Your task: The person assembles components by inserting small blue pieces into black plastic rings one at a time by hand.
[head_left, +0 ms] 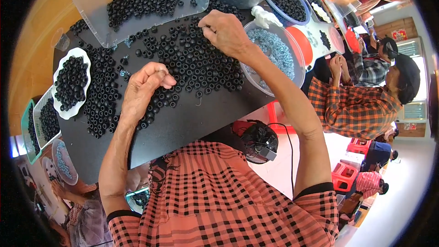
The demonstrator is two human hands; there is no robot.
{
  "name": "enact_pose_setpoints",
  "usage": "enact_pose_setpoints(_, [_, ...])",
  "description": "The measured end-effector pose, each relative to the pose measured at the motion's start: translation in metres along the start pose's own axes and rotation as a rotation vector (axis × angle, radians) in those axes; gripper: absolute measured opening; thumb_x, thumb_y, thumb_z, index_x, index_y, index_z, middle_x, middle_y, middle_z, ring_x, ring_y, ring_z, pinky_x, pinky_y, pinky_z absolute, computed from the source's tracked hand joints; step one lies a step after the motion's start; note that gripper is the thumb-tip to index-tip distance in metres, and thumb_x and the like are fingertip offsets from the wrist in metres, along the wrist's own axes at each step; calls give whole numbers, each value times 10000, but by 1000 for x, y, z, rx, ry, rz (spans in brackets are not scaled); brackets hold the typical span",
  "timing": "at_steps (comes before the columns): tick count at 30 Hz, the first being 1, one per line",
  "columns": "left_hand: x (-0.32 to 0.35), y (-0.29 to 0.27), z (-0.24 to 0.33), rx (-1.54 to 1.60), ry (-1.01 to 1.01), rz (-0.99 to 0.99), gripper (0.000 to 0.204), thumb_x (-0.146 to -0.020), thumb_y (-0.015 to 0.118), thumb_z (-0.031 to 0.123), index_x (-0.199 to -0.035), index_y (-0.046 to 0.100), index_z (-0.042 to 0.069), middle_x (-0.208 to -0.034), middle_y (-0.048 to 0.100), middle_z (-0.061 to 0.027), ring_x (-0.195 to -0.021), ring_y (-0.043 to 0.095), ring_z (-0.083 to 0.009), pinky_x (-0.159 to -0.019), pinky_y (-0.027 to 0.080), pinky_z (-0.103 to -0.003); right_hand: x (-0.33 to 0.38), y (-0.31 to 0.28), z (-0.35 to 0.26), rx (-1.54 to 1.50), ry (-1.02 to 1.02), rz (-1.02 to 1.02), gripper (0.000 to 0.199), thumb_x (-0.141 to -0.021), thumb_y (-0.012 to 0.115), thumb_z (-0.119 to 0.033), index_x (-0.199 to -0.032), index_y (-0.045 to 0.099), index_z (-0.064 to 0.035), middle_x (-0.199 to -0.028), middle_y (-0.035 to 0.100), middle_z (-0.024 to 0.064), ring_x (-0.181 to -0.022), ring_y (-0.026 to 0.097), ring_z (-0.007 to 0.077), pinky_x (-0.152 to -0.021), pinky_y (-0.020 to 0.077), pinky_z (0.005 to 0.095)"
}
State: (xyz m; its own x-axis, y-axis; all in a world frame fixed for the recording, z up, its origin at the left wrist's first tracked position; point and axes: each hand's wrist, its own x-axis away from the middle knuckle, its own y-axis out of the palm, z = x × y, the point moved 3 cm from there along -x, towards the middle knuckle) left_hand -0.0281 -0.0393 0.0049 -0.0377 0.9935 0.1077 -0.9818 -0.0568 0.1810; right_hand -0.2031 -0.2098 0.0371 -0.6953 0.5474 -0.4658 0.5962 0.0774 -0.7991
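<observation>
A wide spread of small black round pieces with holes [201,64], like beads or bushings, covers much of the dark table. My left hand [141,87] is above the table at the near side of this spread, its fingers and thumb pinched together. Whatever it may hold is too small to make out. Farther off and to the right, my right hand [225,33] reaches over the far part of the pieces with its fingers curled down. Its fingertips are pressed close at the pieces, and what they grip is hidden.
At the right stands a clear tub of bluish metal bits [279,55]. A large clear bin [87,4] lies at the far side. On the left is a white scalloped plate [84,55] of black pieces. Co-workers sit right, one in an orange plaid shirt [356,105].
</observation>
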Motion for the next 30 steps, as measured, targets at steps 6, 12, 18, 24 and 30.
enact_pose_setpoints(6, [-3, -4, -4, 60, 15, -25, 153, -949, 497, 152, -967, 597, 39, -854, 666, -55, -787, 612, -109, -775, 483, -251, 18, 7, -14, 165, -156, -96, 113, -756, 579, -74, -835, 654, -41, -831, 617, 124, -794, 602, 320, -722, 485, 424])
enact_pose_setpoints(12, [-9, -17, -2, 286, 46, -100, 167, -930, 493, 131, -994, 578, 3, -869, 663, -106, -826, 641, -176, -798, 507, -310, 18, -11, -26, -24, -55, 91, 137, -776, 583, -63, -876, 671, -29, -803, 631, 133, -690, 611, 299, -642, 495, 375])
enact_pose_setpoints(18, [-17, -36, 1, 443, 179, -37, 209, -922, 512, 149, -1013, 580, -26, -869, 666, -135, -888, 644, -232, -825, 521, -342, 41, 11, -52, -143, -35, 39, 129, -793, 583, -53, -880, 666, -7, -742, 615, 154, -637, 607, 296, -610, 490, 365])
enact_pose_setpoints(24, [-20, -47, 9, 459, 205, -17, 205, -925, 513, 141, -1012, 585, -30, -869, 667, -135, -906, 648, -238, -840, 528, -347, 51, 9, -56, -123, 4, 30, 121, -805, 580, -51, -890, 656, -8, -769, 609, 149, -658, 608, 290, -621, 491, 362])
enact_pose_setpoints(30, [-25, -74, 19, 492, 305, 11, 200, -926, 495, 147, -1007, 571, -20, -918, 672, -155, -948, 641, -255, -886, 512, -355, 40, 14, -62, -156, -54, 122, 122, -790, 600, -43, -900, 650, -32, -827, 619, 116, -713, 596, 278, -662, 489, 350])
